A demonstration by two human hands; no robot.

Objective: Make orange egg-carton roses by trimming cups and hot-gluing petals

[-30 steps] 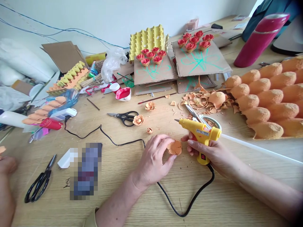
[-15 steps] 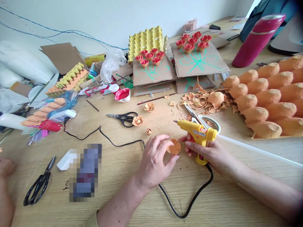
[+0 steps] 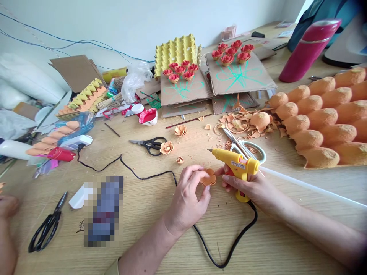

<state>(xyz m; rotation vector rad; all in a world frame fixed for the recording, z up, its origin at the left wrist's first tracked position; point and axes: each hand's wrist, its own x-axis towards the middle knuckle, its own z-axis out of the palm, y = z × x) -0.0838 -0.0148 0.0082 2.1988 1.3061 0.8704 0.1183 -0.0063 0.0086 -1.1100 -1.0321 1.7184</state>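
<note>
Between the thumb and fingers of my left hand (image 3: 187,196) is an orange egg-carton flower (image 3: 208,177) with rounded petals. My right hand (image 3: 252,183) is wrapped round a yellow hot glue gun (image 3: 236,162), its nozzle pointing to the upper left. A long white glue stick (image 3: 306,184) sticks out of the gun's back end. My right index finger reaches close to the flower's edge; whether it touches I cannot tell. Just beyond my left hand lie a small curled bud (image 3: 179,160) and two layered orange flowers, one nearer (image 3: 166,148) and one farther (image 3: 181,131).
Black-handled scissors (image 3: 150,145) and white-handled scissors (image 3: 246,147) lie beyond my hands, near carton scraps (image 3: 241,124). An orange egg tray (image 3: 318,139) and a magenta bottle (image 3: 309,51) stand right. Red flowers rest on cardboard (image 3: 243,78). The gun's black cord (image 3: 229,259) loops nearby. Another person's hand (image 3: 8,206) shows left.
The flower in my left hand has tilted and shifted slightly left. My right hand has brought the glue gun a little left and down. Both hands keep their holds.
</note>
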